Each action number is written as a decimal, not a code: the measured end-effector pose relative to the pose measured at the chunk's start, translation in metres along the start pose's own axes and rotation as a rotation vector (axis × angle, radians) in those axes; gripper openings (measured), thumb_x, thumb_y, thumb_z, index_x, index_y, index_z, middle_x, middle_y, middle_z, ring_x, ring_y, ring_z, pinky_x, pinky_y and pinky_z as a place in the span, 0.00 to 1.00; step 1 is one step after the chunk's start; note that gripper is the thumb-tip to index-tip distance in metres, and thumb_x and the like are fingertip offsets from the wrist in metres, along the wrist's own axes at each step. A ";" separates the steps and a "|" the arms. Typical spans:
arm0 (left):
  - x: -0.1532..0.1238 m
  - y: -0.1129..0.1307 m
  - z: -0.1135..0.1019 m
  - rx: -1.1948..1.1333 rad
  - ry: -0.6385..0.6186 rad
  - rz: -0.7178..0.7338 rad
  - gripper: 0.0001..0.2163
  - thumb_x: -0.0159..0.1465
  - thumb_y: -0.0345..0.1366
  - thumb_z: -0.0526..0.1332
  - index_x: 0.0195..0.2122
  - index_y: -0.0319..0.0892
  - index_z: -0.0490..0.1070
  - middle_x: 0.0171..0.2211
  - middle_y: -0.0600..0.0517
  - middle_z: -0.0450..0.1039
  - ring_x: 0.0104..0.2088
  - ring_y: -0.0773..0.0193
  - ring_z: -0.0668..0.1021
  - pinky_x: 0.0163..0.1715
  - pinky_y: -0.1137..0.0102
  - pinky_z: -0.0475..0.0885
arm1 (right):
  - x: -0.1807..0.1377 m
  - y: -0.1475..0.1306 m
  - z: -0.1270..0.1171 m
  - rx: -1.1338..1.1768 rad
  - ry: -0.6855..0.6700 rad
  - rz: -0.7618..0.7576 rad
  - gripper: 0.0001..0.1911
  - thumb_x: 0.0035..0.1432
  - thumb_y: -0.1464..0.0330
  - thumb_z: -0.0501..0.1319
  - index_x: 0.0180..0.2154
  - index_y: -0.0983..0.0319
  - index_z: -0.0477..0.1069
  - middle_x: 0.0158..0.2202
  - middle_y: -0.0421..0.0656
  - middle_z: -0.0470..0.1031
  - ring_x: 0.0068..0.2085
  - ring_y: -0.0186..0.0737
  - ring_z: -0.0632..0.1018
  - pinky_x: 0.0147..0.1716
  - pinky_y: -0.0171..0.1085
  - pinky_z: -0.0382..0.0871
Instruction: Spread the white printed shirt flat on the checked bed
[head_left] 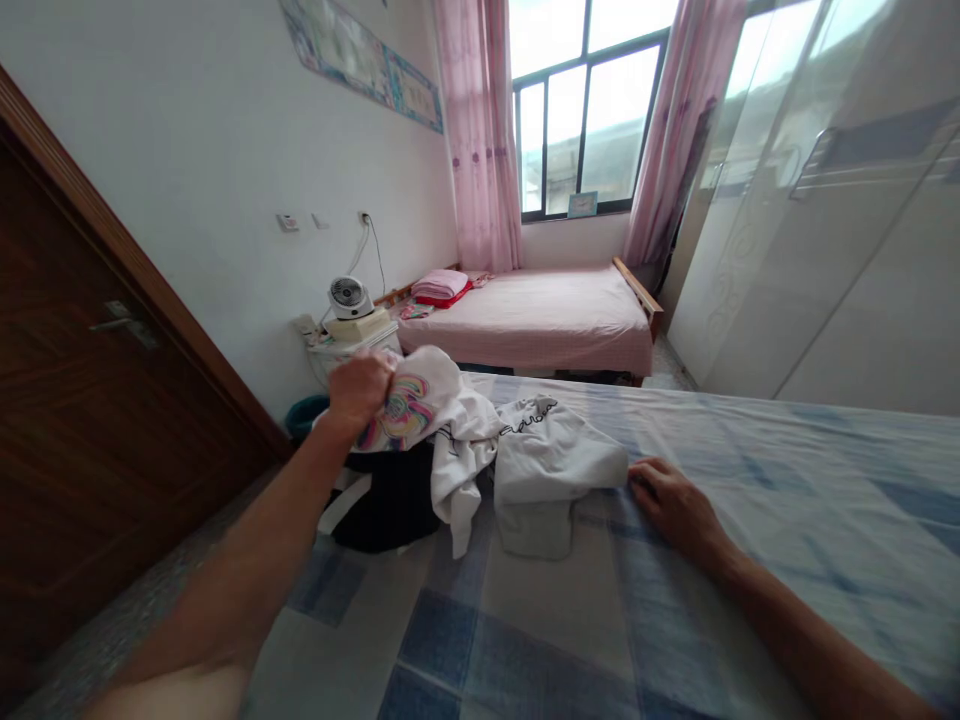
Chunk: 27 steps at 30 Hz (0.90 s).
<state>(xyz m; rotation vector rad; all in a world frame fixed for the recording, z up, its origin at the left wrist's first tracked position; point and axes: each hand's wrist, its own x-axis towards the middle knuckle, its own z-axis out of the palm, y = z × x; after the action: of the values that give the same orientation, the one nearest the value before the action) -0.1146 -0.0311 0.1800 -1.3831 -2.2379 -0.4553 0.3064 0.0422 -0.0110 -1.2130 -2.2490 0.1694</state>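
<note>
Left hand (pixel 361 386) was fisted on a white printed garment (pixel 420 400), lifted above the clothes heap at the blue checked bed (pixel 675 600) edge. Right hand (pixel 675 505) lay flat, fingers apparently together, touching a folded white garment (pixel 551 455).

Left arm stretched forward, bare forearm raised, left hand (pixel 361 388) fisted tight, knuckles up. Right arm extended low, right hand (pixel 673 502) palm down, fingers (pixel 646 476) loosely spread, flat.
</note>
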 end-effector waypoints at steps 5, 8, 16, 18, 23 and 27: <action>-0.026 0.035 0.020 -0.039 0.006 0.144 0.12 0.62 0.31 0.51 0.41 0.36 0.72 0.41 0.38 0.73 0.45 0.48 0.75 0.43 0.58 0.68 | 0.000 -0.002 -0.001 0.001 0.001 0.014 0.11 0.57 0.68 0.51 0.36 0.58 0.71 0.42 0.44 0.73 0.40 0.40 0.75 0.40 0.38 0.68; -0.045 0.074 0.016 -0.213 0.032 0.425 0.13 0.64 0.31 0.49 0.44 0.40 0.71 0.44 0.43 0.72 0.46 0.56 0.74 0.47 0.65 0.67 | 0.000 -0.002 -0.002 0.005 -0.004 0.016 0.11 0.57 0.69 0.51 0.36 0.59 0.71 0.42 0.44 0.73 0.41 0.40 0.75 0.40 0.38 0.68; -0.094 0.135 0.070 -0.290 -0.451 0.612 0.10 0.62 0.34 0.54 0.31 0.40 0.74 0.35 0.46 0.74 0.37 0.59 0.78 0.38 0.68 0.71 | 0.000 -0.005 -0.004 0.010 -0.022 0.013 0.12 0.57 0.69 0.51 0.37 0.59 0.71 0.42 0.45 0.73 0.41 0.40 0.75 0.40 0.38 0.68; -0.091 0.133 0.072 -0.286 -0.426 0.589 0.11 0.62 0.32 0.52 0.30 0.40 0.73 0.35 0.46 0.74 0.35 0.60 0.78 0.38 0.67 0.71 | 0.000 -0.006 -0.005 0.014 -0.011 0.013 0.11 0.56 0.69 0.51 0.37 0.59 0.72 0.42 0.44 0.73 0.41 0.40 0.75 0.41 0.38 0.68; -0.045 0.124 0.020 -0.767 -0.164 0.273 0.07 0.59 0.33 0.53 0.29 0.40 0.70 0.23 0.53 0.72 0.25 0.66 0.74 0.28 0.71 0.70 | 0.000 -0.007 -0.006 0.035 -0.005 0.023 0.12 0.57 0.69 0.51 0.36 0.59 0.72 0.41 0.44 0.73 0.40 0.39 0.75 0.40 0.37 0.68; 0.008 0.110 -0.037 -1.016 0.248 0.007 0.10 0.64 0.38 0.48 0.39 0.43 0.67 0.28 0.52 0.73 0.25 0.67 0.73 0.24 0.71 0.69 | 0.000 -0.006 -0.005 0.038 -0.019 0.028 0.12 0.56 0.69 0.51 0.36 0.60 0.72 0.42 0.45 0.73 0.40 0.40 0.75 0.40 0.38 0.69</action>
<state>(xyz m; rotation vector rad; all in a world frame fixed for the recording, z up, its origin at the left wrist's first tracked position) -0.0111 0.0042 0.2195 -1.6180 -1.8105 -1.8152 0.3052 0.0380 -0.0044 -1.2280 -2.2353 0.2347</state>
